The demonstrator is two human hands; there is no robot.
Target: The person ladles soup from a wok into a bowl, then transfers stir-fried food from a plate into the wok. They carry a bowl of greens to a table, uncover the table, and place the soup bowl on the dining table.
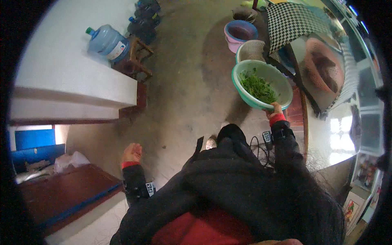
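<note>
My right hand (276,108) is closed on the near rim of a round basin (241,94), green outside and pale inside. Leafy green vegetables (259,87) lie loose in the basin, mostly toward its left side. The basin is held out in front of me on the right, above the floor. Lower on the left, my left hand (132,152) hangs away from everything, its fingers loosely curled with nothing visible in them. Dark sleeves with red cuffs cover both my wrists.
Beyond the basin stand a pale woven basket (252,47) and a blue basin (241,30). A table under a checkered cloth (290,24) runs along the right, bearing a pink basket (316,65). Left are a water jug (108,42), a wooden stool (138,55) and a dark red tabletop (73,192).
</note>
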